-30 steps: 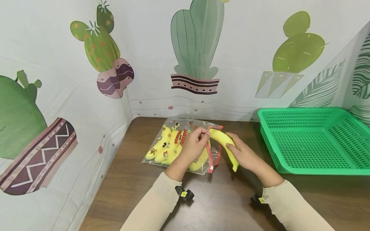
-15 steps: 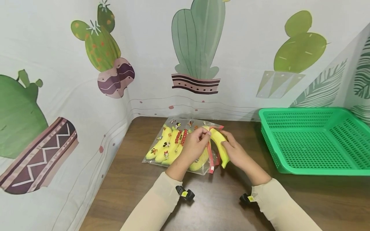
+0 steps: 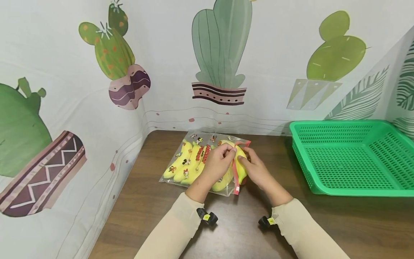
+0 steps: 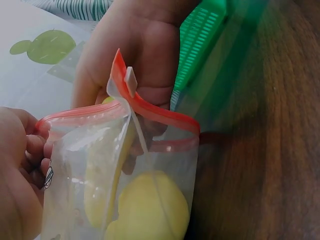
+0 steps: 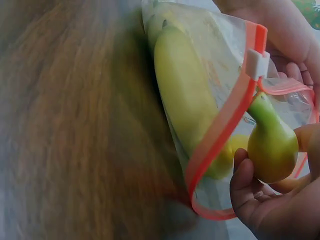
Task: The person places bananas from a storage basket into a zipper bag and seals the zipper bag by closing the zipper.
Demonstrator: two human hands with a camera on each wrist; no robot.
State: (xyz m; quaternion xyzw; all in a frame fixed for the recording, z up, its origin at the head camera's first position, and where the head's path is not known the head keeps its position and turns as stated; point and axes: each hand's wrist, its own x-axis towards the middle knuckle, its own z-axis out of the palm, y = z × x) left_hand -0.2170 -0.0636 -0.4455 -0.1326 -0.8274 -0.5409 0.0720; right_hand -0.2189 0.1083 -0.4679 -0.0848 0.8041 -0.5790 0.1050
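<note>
A clear zip bag [image 3: 211, 137] with a red zip edge and cartoon prints lies on the table, several yellow bananas [image 3: 191, 169] inside it. My left hand [image 3: 217, 162] pinches the upper lip of the bag's mouth. In my right hand [image 3: 257, 169] is one more banana [image 3: 240, 167], gripped at its stem end and partly through the opening. The right wrist view shows that banana's greenish stem [image 5: 270, 120] between thumb and fingers, beside the white zip slider [image 5: 257, 65]. Left fingertips on the lip are partly hidden.
A green plastic basket [image 3: 318, 189] stands to the right on the brown wooden table [image 3: 226, 230]. Behind is a white cloth wall [image 3: 268, 72] printed with cacti. A black strapped camera sits on each wrist.
My right hand has moved left, sliding the banana from outside the bag into its mouth. The left hand has stayed at the bag's lip.
</note>
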